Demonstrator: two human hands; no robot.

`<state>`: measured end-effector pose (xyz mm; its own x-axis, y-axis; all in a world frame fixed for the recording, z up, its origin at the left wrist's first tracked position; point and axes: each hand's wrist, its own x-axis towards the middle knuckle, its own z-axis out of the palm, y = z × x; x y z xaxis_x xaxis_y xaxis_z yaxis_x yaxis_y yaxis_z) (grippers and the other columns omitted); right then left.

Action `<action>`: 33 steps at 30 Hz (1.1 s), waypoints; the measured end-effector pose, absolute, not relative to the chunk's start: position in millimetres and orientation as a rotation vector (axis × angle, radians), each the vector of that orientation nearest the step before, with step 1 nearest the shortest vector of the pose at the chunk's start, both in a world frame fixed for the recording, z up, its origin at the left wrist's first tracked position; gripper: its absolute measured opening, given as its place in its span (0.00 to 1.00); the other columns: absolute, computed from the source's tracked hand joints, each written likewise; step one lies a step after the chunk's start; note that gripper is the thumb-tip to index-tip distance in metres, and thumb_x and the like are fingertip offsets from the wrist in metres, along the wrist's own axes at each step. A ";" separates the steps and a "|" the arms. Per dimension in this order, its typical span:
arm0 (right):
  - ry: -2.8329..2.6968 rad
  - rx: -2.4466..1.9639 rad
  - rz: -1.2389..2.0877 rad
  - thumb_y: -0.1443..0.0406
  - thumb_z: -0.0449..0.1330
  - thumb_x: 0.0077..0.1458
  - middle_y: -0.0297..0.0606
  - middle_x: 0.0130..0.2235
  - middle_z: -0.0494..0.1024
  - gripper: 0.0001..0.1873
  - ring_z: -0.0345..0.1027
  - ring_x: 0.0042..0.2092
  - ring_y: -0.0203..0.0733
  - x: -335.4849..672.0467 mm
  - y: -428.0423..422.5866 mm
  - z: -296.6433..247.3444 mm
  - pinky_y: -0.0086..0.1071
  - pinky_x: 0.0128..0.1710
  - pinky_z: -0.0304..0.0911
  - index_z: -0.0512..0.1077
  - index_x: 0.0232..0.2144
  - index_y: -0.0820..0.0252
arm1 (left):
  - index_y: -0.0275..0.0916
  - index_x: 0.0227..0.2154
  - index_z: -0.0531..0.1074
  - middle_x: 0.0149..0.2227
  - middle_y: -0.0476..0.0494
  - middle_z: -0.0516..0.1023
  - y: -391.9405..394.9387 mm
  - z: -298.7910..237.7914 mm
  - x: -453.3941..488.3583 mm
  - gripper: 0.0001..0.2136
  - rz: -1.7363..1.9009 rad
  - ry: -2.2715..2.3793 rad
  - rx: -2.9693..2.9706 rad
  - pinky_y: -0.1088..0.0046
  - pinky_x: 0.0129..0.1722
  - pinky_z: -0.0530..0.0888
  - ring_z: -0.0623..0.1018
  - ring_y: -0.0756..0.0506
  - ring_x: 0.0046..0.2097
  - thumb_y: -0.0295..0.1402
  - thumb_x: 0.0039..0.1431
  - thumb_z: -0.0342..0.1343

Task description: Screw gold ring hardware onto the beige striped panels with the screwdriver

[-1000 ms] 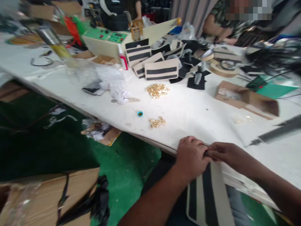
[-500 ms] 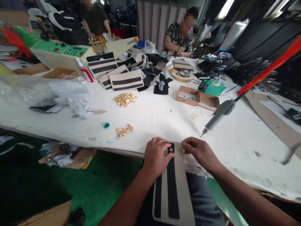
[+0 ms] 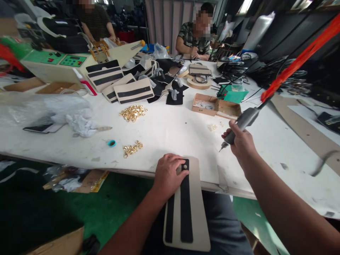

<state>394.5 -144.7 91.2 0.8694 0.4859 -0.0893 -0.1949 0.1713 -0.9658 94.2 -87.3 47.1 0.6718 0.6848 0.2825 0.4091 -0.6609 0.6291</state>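
Observation:
A beige panel with two black strips [image 3: 198, 212] lies partly on the table's front edge and partly over my lap. My left hand [image 3: 169, 173] grips its upper left side, thumb and fingers around a small round gold piece [image 3: 185, 166] on the longer strip. Farther right, my right hand [image 3: 243, 141] is wrapped round a grey electric screwdriver [image 3: 245, 120] hanging from an orange-red cord. Its bit points down and left, above the tabletop. Gold metal fittings lie in a small pile [image 3: 132, 149] and a larger pile [image 3: 133, 112] beyond my left hand.
Similar panels [image 3: 135, 91] are heaped at the back. A cardboard box [image 3: 204, 105] and a green box [image 3: 233, 94] stand behind the screwdriver. A blue-rimmed cap [image 3: 112, 143] and crumpled plastic [image 3: 82, 122] lie at left. A co-worker [image 3: 195, 35] sits across the table.
My right hand has left the panel's upper right edge, moved right and up, and taken hold of the hanging electric screwdriver. My left hand still holds the panel. The view has shifted slightly.

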 end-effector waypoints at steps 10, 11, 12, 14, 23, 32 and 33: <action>-0.728 -1.046 0.758 0.56 0.72 0.57 0.32 0.22 0.69 0.20 0.65 0.22 0.35 250.8 -141.6 113.1 0.31 0.22 0.65 0.69 0.25 0.60 | 0.45 0.44 0.81 0.51 0.52 0.83 -87.9 46.7 92.8 0.15 0.649 0.840 2.366 0.56 0.58 0.69 0.74 0.40 0.57 0.36 0.55 0.73; -0.754 -1.062 0.756 0.56 0.72 0.58 0.32 0.22 0.70 0.20 0.66 0.23 0.36 245.8 -139.8 108.1 0.31 0.21 0.64 0.70 0.25 0.60 | 0.46 0.45 0.81 0.51 0.52 0.82 -87.8 46.8 92.4 0.15 0.636 0.835 2.369 0.56 0.58 0.69 0.74 0.40 0.57 0.37 0.55 0.73; -0.769 -1.081 0.749 0.56 0.71 0.58 0.33 0.22 0.70 0.19 0.67 0.23 0.37 242.8 -138.3 103.0 0.31 0.21 0.63 0.70 0.25 0.61 | 0.46 0.44 0.81 0.51 0.52 0.82 -87.7 46.7 91.9 0.15 0.629 0.829 2.370 0.56 0.58 0.69 0.73 0.40 0.58 0.37 0.55 0.73; -0.773 -1.110 0.733 0.56 0.71 0.59 0.33 0.21 0.70 0.19 0.67 0.23 0.38 240.8 -136.3 95.0 0.31 0.20 0.61 0.70 0.24 0.61 | 0.45 0.44 0.80 0.51 0.52 0.82 -87.6 46.4 91.1 0.15 0.625 0.814 2.368 0.56 0.58 0.68 0.73 0.40 0.58 0.38 0.55 0.73; -0.758 -1.171 0.659 0.54 0.70 0.58 0.32 0.20 0.68 0.22 0.63 0.22 0.36 237.0 -132.0 93.3 0.32 0.24 0.65 0.68 0.22 0.58 | 0.46 0.45 0.81 0.52 0.52 0.82 -88.1 46.7 91.0 0.15 0.620 0.812 2.348 0.55 0.58 0.68 0.73 0.39 0.58 0.36 0.55 0.73; -0.736 -1.175 0.711 0.54 0.70 0.59 0.32 0.20 0.69 0.21 0.64 0.22 0.38 238.2 -133.8 88.0 0.32 0.21 0.60 0.68 0.24 0.58 | 0.46 0.46 0.80 0.52 0.50 0.82 -87.0 48.7 91.5 0.16 0.604 0.815 2.358 0.55 0.58 0.68 0.73 0.39 0.58 0.37 0.55 0.73; -0.736 -1.185 0.703 0.53 0.70 0.58 0.33 0.20 0.69 0.21 0.65 0.22 0.38 238.2 -133.7 87.8 0.32 0.21 0.60 0.68 0.24 0.58 | 0.46 0.46 0.80 0.52 0.50 0.82 -86.9 48.7 91.4 0.16 0.600 0.813 2.360 0.55 0.58 0.68 0.73 0.39 0.58 0.37 0.55 0.73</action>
<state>238.2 -133.7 87.8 0.5791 0.8044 0.1324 -0.0960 0.2286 -0.9688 91.4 -86.9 48.7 0.7152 0.6625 0.2229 0.4085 -0.6549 0.6358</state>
